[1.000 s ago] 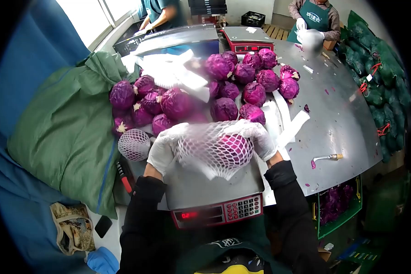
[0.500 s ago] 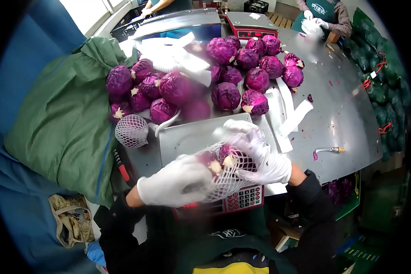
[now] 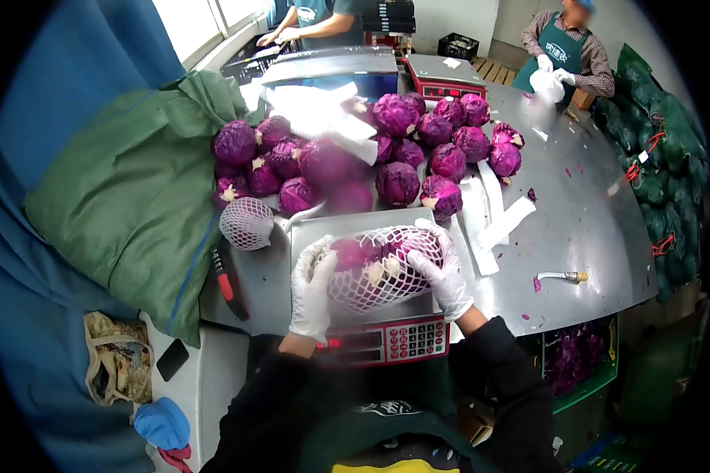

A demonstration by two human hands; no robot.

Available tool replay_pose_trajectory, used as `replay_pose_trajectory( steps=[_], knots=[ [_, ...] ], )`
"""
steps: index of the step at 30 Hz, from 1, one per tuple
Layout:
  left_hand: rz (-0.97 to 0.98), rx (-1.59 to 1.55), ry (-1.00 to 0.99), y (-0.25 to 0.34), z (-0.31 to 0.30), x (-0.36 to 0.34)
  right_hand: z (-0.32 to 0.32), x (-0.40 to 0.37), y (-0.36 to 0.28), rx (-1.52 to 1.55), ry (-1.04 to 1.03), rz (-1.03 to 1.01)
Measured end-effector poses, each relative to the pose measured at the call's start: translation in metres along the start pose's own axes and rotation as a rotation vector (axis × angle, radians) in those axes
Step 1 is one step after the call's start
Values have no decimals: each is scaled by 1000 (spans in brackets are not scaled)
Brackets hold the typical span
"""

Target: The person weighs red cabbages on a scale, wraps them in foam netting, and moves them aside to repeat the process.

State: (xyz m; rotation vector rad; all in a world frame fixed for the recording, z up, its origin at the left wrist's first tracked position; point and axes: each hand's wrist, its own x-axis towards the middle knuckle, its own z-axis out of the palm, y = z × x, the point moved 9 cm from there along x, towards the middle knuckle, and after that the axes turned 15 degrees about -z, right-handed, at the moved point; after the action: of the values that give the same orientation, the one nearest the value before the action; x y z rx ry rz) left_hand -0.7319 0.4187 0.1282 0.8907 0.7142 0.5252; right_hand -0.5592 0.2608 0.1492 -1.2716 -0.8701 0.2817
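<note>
Two or so red cabbages [image 3: 390, 251] lie side by side in a white foam net sleeve [image 3: 375, 293] over the pan of a scale [image 3: 306, 229]. My left hand [image 3: 312, 290], in a white glove, is wrapped round the left end of the sleeve. The right end is gripped by my gloved right hand [image 3: 447, 272], thumb on the front and fingers behind. Pale stem ends face me through the mesh. Below the pan sits the scale's red keypad panel [image 3: 414, 340]. Left of the pan rests another netted cabbage [image 3: 246, 224].
Loose red cabbages [image 3: 397, 183] pile up behind the scale, beside white foam nets [image 3: 323, 110]. A green sack [image 3: 126, 213] fills the left side, near a red-handled knife [image 3: 227, 285]. Another knife [image 3: 562, 277] lies right. Two co-workers [image 3: 564, 51] stand at the back.
My right hand has moved from over the cabbages to the sleeve's right end, and my left hand to its left end. The sleeve now covers the cabbages more evenly. My view has tilted up slightly.
</note>
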Motion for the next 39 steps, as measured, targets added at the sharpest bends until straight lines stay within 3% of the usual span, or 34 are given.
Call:
replay_pose_trajectory(
  steps=[3, 5, 7, 11, 13, 15, 17, 18, 19, 20, 21, 23, 24, 25, 27, 28, 32, 33, 35, 36, 38, 39],
  knots=[
    [78, 73, -39, 5, 4, 11, -6, -6, 6, -119, 15, -180],
    [102, 149, -23, 12, 0, 13, -6, -4, -6, -259, -11, -196],
    [130, 156, 5, 17, -4, 10, 4, 9, -33, -532, -172, -296],
    [208, 243, 84, 46, 21, -15, 39, 31, -51, -896, -286, -366],
    [421, 290, 79, 52, 32, -24, 45, 35, -53, -888, -278, -476],
    [765, 710, 69, 54, 53, -43, 41, 32, -58, -830, -160, -578],
    [936, 898, -13, 54, 72, -56, 28, 29, -50, -386, -44, -473],
    [966, 960, -91, 56, 76, -58, 29, 26, -54, -433, -104, -520],
    [990, 1019, -171, 58, 80, -62, 30, 21, -48, -115, -99, -235],
    [814, 899, -344, 63, 74, -56, 31, 19, -54, -3, -170, -169],
    [589, 696, -181, 65, 46, -35, 29, 18, -55, 113, -236, -98],
    [360, 265, -126, 70, 11, -27, 9, 27, -61, 216, -94, -183],
    [374, 26, -232, 85, 6, -34, -1, 26, -61, 291, -67, -144],
    [331, 111, -182, 74, -13, -25, -9, 20, -41, 422, -24, -45],
    [225, 448, -133, 47, -17, -26, -28, 12, 0, 125, -36, 22],
    [82, 488, -267, 24, -11, -22, -21, 4, 16, -3, -113, 136],
    [-158, 231, -359, -9, 5, -26, -7, -16, 32, 65, -92, 212],
    [-203, 210, -402, -8, 14, -30, -6, -18, 28, 40, -54, 119],
    [-98, 243, -409, 6, 21, -28, 2, -17, 5, 138, -9, 86],
    [56, 389, -431, 23, 30, -26, 4, -14, -1, 157, 32, 116],
    [345, 661, -387, 61, 45, -17, 3, 13, -14, -38, -2, -59],
    [314, 541, -425, 75, 53, -4, 4, 34, -23, -122, -12, -143]
  ],
)
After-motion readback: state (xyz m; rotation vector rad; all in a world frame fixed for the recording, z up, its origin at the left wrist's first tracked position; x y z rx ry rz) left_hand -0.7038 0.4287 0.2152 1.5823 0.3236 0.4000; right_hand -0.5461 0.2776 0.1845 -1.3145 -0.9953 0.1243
